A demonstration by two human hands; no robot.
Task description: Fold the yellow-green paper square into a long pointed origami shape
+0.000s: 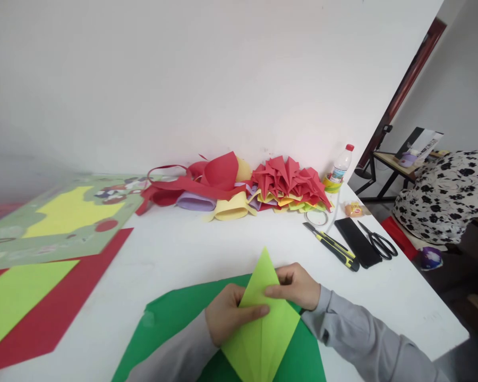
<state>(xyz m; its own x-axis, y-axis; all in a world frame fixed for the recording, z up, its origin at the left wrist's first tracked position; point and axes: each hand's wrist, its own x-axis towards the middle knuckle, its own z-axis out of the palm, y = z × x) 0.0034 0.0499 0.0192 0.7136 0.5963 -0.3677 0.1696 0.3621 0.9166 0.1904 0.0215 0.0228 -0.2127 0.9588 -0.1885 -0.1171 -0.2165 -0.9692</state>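
Observation:
A folded sheet of lime-green paper (263,334), diamond-shaped with a point at its top, is held up between both hands at the bottom middle. My left hand (233,314) grips its left side, thumb lying flat across the front and the other fingers hidden behind. My right hand (297,286) pinches the upper right edge, its thumb on the front face. A faint crease runs down the lower middle of the paper. Beneath it lies a large dark green sheet (175,313), partly covered by my forearms.
Red folded paper pieces (287,178) and rolled coloured paper (219,175) line the wall. To the right lie a utility knife (334,248), a black phone-like slab (357,242), scissors (378,241), tape (316,217) and a bottle (341,165). At left are red sheets (83,297) and a green printed board (91,212).

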